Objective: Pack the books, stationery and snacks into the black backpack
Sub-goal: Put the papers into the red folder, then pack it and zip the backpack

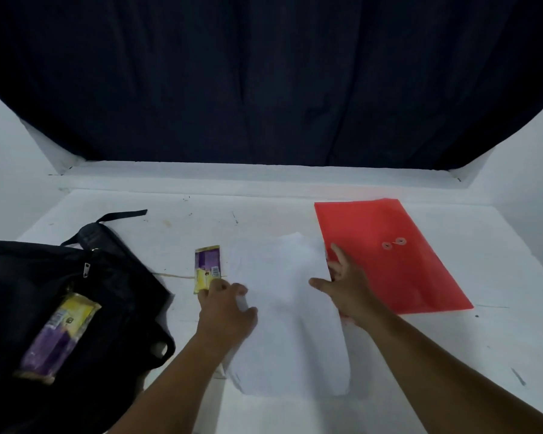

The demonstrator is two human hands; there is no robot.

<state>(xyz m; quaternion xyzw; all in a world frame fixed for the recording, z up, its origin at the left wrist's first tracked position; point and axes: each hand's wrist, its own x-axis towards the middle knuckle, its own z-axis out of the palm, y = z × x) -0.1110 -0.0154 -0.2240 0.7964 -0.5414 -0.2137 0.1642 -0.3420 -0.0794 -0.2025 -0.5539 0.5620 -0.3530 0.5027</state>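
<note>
A stack of white paper sheets (282, 311) lies in the middle of the white table. My left hand (226, 308) grips the stack's left edge with curled fingers, thumb on top, its knuckles right beside the near end of a purple and yellow snack bar (207, 264). My right hand (342, 286) holds the stack's right edge, thumb spread over the paper and fingers at the border with a red envelope folder (389, 261). The black backpack (44, 308) lies at the left, with a second purple and yellow snack bar (57, 336) resting on it.
The table (499, 339) is walled in by white panels at left and right and a raised white ledge at the back. A dark curtain (264, 83) hangs behind the ledge. The backpack's strap (119, 215) trails toward the back left.
</note>
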